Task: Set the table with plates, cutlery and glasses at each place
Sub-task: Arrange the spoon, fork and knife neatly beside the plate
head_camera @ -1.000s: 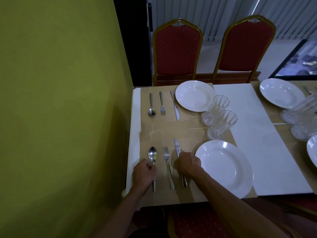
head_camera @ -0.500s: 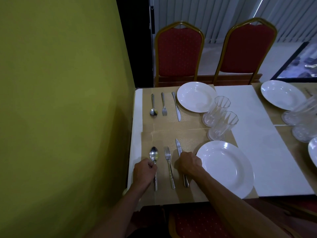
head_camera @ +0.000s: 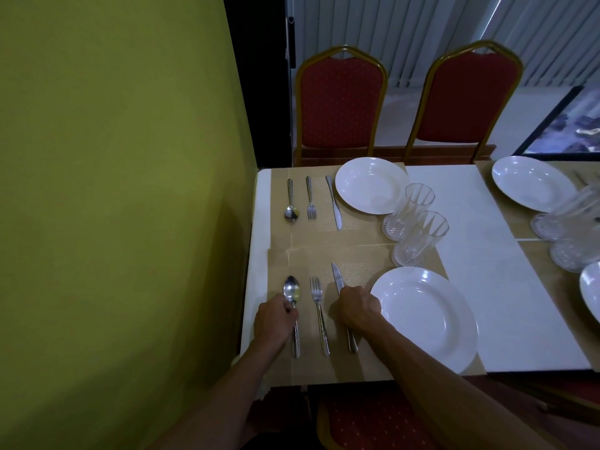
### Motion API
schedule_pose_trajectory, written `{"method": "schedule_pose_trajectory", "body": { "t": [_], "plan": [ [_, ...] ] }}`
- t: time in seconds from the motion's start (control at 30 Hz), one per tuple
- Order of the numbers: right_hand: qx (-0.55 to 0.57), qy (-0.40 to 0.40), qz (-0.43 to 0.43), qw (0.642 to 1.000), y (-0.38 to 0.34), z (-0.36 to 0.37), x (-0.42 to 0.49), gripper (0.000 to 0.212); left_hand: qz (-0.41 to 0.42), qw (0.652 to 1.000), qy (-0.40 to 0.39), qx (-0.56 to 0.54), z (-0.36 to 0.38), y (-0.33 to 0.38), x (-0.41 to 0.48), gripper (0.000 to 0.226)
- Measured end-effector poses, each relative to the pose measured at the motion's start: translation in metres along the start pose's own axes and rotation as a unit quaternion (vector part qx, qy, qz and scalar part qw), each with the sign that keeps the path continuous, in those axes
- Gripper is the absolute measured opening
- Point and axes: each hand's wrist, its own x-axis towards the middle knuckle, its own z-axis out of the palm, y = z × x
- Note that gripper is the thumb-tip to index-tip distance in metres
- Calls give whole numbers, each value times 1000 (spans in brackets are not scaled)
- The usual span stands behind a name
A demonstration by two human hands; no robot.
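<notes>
Woven tan placemat (head_camera: 357,254), 2 hands (head_camera: 274,321) gripping steel

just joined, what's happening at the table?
A person is straightening cutlery at the near place. The left hand is on the spoon, the right hand on the knife; the fork lies between, untouched. Plate and glass are already set there.

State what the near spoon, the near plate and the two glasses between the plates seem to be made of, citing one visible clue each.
Near spoon: polished metal, probably stainless steel; its bowl mirrors the light.
Near plate: glossy white ceramic or possibly melamine; smooth glaze-like highlights, opaque.
Two glasses: clear faceted glass or hard plastic; the placemat shows through the ribbed walls. The look cannot settle which.
</notes>
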Motion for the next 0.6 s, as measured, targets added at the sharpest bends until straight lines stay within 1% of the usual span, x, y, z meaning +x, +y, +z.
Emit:
{"method": "schedule_pose_trajectory", "body": {
  "t": [0.17, 0.37, 0.47, 0.6],
  "plan": [
    [-21, 0, -5, 1000, 1, 0, -1, 51, 12, 1000, 9, -1, 0, 1, -2, 14],
    [-43, -7, -5, 999, 3, 0, -3, 35, 25, 1000, 14, 6, 1, -1, -3, 11],
    [-55, 0, -13, 998, 4, -2, -4, 35, 30, 999, 11, 7, 2, -1, -3, 12],
    [-77, 12, -26, 997, 4, -3, -8, 42, 23, 1000, 10, -1, 2, 0, -3, 13]
  ]
}}
